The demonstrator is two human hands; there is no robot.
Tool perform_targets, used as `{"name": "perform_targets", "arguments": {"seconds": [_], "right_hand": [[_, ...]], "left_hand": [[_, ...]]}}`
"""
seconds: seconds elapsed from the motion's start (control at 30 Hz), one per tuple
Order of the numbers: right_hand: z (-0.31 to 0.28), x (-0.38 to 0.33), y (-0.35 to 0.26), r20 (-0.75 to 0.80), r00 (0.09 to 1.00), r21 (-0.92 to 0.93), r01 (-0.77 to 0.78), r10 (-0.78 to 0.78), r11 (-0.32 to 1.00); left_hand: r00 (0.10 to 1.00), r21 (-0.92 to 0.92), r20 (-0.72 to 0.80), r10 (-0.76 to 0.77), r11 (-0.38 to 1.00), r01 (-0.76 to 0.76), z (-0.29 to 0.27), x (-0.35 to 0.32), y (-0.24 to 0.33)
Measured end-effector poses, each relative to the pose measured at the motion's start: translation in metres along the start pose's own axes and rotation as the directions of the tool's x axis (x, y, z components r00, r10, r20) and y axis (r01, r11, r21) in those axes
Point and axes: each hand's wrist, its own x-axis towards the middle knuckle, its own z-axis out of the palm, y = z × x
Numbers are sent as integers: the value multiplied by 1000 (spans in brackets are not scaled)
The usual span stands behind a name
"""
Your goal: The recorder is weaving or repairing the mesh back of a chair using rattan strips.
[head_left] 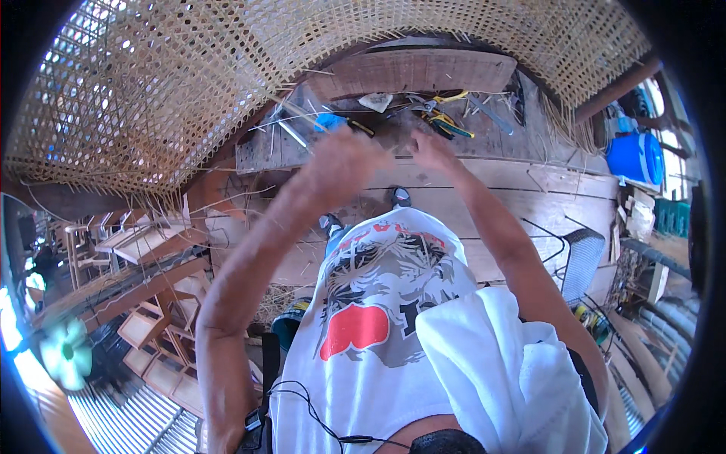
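My left hand (349,157) is raised in front of my chest, blurred by motion, so its fingers do not show clearly. Close to its right, my right hand (432,150) has its fingers drawn together; whatever they pinch is too small to make out. Both hands are over the near side of a wooden workbench (484,147). A woven cane sheet (227,53) with loose strand ends curves over the bench on a dark wooden frame. Yellow-and-black pliers (446,125) lie just beyond my right hand. Past my left hand is a blue object (330,122).
A long wooden board (412,73) lies at the back of the bench. A blue container (635,157) stands at the right. Wooden chair frames (155,333) and a fan (66,353) are at the left. A mesh-seated chair (582,261) is near my right arm.
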Motion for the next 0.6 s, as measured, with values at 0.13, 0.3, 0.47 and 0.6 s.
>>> {"name": "perform_targets", "arguments": {"seconds": [0.13, 0.3, 0.47, 0.6], "right_hand": [[-35, 51, -8, -78, 994, -112, 64, -73, 992], [-53, 69, -4, -312, 940, -334, 28, -139, 942], [4, 67, -97, -335, 860, -250, 312, -385, 917], [46, 96, -166, -154, 868, -222, 434, -471, 873]], "left_hand": [[995, -287, 58, -81, 953, 94, 46, -22, 53], [750, -682, -48, -660, 570, 458, 93, -92, 40], [389, -834, 122, -913, 118, 539, 126, -155, 48], [422, -888, 61, -905, 144, 438, 96, -152, 21]]}}
